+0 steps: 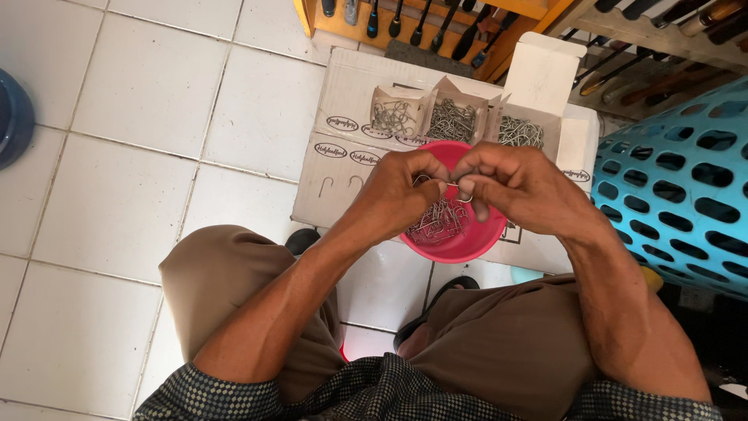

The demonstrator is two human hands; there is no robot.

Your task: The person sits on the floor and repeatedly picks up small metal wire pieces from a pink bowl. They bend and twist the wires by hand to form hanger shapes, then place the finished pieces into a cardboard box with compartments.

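Right now the left hand and right hand meet over the pink bowl, fingers pressed together pinching a small metal hook above the tangled pile of hooks. Trouble could come if that tangle snags and drags extras out, or a sharp point pricks a fingertip. Underneath lie flattened cardboard and white floor tiles, with a blue perforated basket alongside.

hands pinching wire hooks, pink bowl
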